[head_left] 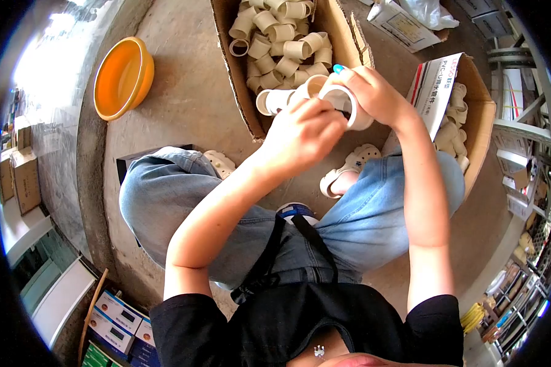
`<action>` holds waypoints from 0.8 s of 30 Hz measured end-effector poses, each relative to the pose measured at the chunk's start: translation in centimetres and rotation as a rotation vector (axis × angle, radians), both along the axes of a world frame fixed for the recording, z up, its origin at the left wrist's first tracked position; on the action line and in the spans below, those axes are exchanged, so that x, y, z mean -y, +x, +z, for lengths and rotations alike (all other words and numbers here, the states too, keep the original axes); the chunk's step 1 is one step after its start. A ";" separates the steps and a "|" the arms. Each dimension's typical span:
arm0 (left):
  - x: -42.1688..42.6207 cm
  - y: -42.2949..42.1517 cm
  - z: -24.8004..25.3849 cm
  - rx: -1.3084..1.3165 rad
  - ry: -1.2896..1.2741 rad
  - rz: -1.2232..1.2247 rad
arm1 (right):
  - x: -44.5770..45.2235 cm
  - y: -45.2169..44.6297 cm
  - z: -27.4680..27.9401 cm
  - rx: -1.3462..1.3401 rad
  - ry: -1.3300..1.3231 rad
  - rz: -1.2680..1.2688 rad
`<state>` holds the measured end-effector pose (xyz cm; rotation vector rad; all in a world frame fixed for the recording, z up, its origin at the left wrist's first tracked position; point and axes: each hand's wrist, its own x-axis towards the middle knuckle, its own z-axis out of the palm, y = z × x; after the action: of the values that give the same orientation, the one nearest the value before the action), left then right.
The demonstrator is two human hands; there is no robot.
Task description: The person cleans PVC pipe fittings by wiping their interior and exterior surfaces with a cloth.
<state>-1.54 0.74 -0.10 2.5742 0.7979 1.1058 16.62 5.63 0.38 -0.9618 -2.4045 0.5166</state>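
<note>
A pale PVC pipe fitting point(360, 116) is held up over the front of the cardboard box, its round opening toward me. My right hand point(374, 92) is closed around its far right side, the thumb nail painted blue. Against the near left edge of the fitting, my left hand point(306, 131) is closed with curled fingers. A small dark bit shows by the left fingertips inside the ring; what it is I cannot make out. Behind the hands, more cream fittings point(281, 49) fill the open cardboard box point(239, 92).
An orange basin point(142, 82) stands on the concrete floor to the left. On the right, a second carton point(482, 131) with a printed flap holds more fittings. Metal shelving point(526, 125) lines the far right. Stacked boxes point(113, 324) lie at lower left.
</note>
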 end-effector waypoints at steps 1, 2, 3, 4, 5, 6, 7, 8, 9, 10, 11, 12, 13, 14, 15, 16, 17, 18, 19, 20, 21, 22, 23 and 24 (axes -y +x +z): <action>0.3 0.1 0.1 -0.065 0.079 -0.036 | -0.5 0.3 0.4 -0.122 -0.430 0.122; 0.5 0.1 0.1 -0.130 0.158 -0.070 | -0.4 0.4 0.4 -0.095 -0.442 0.112; 0.5 0.0 0.1 -0.170 0.192 -0.073 | -0.3 0.6 0.1 -0.068 -0.454 0.103; 0.3 0.0 -0.2 -0.172 0.224 -0.057 | -0.1 0.6 -0.2 -0.041 -0.465 0.095; 0.0 -0.1 -0.5 -0.175 0.255 -0.041 | 0.3 0.6 -0.5 -0.038 -0.291 0.062; -0.1 -0.2 -0.6 -0.177 0.287 -0.025 | 0.7 0.5 -0.8 -0.031 -0.117 0.012; 0.0 -0.3 -0.4 -0.208 0.235 -0.015 | 0.8 0.3 -1.0 -0.010 0.135 0.011; 0.0 -0.3 -0.4 -0.192 0.196 0.002 | 0.8 0.1 -1.2 0.013 0.386 0.009; 0.0 -0.2 -0.5 -0.176 0.157 0.018 | 1.0 -0.6 -1.1 -0.097 0.317 -0.080; 0.1 0.0 -0.6 -0.160 0.118 0.033 | 1.2 -1.1 -0.7 -0.125 0.212 -0.109; 0.2 0.2 -0.9 -0.122 0.074 0.057 | 1.3 -1.5 -0.1 -0.152 0.108 -0.137; 0.3 0.4 -1.3 -0.084 0.029 0.081 | 1.3 -1.8 0.3 -0.179 0.003 -0.164; 0.5 0.7 -1.8 -0.047 -0.016 0.104 | 1.2 -2.0 -0.2 -0.157 -0.016 -0.187; 0.6 1.0 -2.1 -0.009 -0.061 0.128 | 1.2 -2.1 -0.4 -0.136 0.027 -0.197; 0.9 1.2 -2.0 0.028 -0.177 0.151 | 1.3 -2.3 -0.4 -0.115 0.071 -0.207; 1.3 1.5 -1.8 0.032 -0.284 0.185 | 1.4 -2.4 -0.6 -0.094 0.115 -0.216; 1.8 1.8 -1.5 0.034 -0.391 0.219 | 1.3 -2.3 -0.9 -0.073 0.165 -0.215; 2.0 2.1 -1.3 0.036 -0.498 0.253 | 1.3 -2.4 -0.8 -0.070 0.201 -0.193; 1.9 2.3 -1.2 0.093 -0.523 0.271 | 1.4 -2.5 -0.7 -0.068 0.237 -0.172; 1.9 2.2 -0.9 0.154 -0.736 0.264 | 1.4 -2.5 -0.7 -0.066 0.272 -0.150; 1.7 2.2 0.2 0.215 -0.950 0.254 | 1.3 -2.4 -0.7 -0.093 0.312 -0.138; 1.5 2.2 1.0 0.277 -1.163 0.243 | 1.1 -2.2 -0.7 -0.121 0.341 -0.132; 1.2 1.9 1.2 0.357 -1.199 0.185 | 0.9 -2.0 -0.7 -0.150 0.370 -0.124; 1.0 1.7 1.8 0.478 -1.285 0.128 | 0.7 -1.8 -0.6 -0.179 0.399 -0.115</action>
<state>0.16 -0.29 1.65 1.1628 1.0478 0.7515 14.78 4.97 -0.23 -0.8308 -2.1628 0.0687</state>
